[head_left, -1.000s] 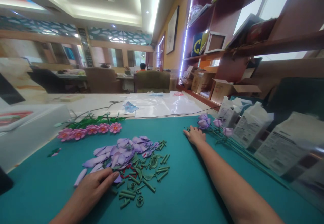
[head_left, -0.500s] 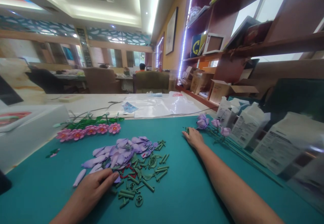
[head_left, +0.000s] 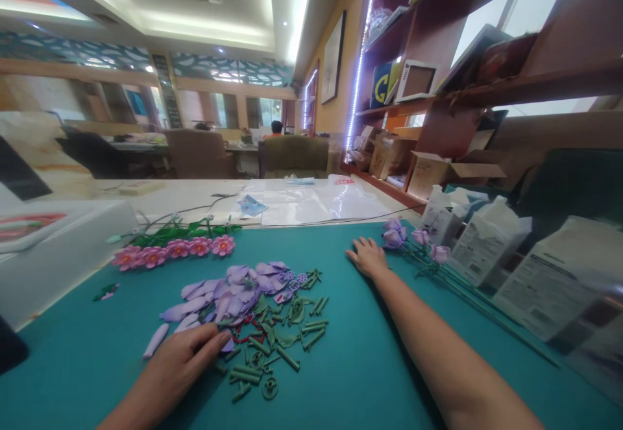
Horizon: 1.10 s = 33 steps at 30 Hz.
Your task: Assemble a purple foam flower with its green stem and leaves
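Observation:
My left hand (head_left: 187, 358) rests at the lower left edge of a heap of loose parts, its fingers pressed together; what they hold, if anything, is hidden. Lilac petal pieces (head_left: 238, 290) form the back of the heap, and green stem and leaf pieces (head_left: 287, 333) lie in front and to the right, with a few red bits between. Beyond the heap to the right, my right hand (head_left: 368, 256) lies on the teal mat (head_left: 360, 326), fingers spread, nothing seen in it. It is just left of the lilac flowers (head_left: 394, 235) on long green stems.
Pink flowers (head_left: 178, 248) with green leaves lie at the mat's back left, beside a white box (head_left: 78, 255). White cartons (head_left: 487, 242) line the right side. Behind the mat, a blue-and-white wrapper (head_left: 252, 205) lies near clear plastic sheeting. A person sits far off.
My right hand has opened and its fingers have spread; the small dark green thing at its fingertips no longer shows. My left hand stays by the heap. The view has shifted slightly.

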{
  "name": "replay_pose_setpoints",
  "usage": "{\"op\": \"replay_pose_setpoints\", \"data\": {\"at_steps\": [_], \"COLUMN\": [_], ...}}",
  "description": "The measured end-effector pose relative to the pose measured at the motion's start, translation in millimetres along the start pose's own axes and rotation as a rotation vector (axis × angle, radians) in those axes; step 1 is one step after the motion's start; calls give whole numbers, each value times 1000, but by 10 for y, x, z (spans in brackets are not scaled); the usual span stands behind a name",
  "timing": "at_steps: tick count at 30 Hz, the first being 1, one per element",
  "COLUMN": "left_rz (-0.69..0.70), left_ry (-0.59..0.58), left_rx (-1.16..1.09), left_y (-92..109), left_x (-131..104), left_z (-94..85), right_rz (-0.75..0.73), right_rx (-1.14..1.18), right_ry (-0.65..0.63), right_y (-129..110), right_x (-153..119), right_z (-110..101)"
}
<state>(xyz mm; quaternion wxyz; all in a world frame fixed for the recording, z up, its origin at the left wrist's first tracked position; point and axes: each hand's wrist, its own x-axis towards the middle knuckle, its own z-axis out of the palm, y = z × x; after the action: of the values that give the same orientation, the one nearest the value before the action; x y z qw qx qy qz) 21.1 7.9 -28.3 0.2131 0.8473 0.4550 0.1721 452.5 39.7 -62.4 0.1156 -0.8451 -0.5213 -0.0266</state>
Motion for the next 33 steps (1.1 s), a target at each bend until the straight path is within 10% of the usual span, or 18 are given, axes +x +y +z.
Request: {"op": "replay_pose_setpoints", "data": {"at_steps": [19,33], "left_rz": [77,55], "left_ry": [69,76], "left_rx": [-58,-10], "left_y": [-96,-92], "left_x": [20,27], "left_z": [80,24], "right_rz": [-6,-16], "right_rx": [-109,-74], "right_ry": [33,55], "right_y": [670,592], "right_x": [-615,-312], "right_z": [-340,-179]}}
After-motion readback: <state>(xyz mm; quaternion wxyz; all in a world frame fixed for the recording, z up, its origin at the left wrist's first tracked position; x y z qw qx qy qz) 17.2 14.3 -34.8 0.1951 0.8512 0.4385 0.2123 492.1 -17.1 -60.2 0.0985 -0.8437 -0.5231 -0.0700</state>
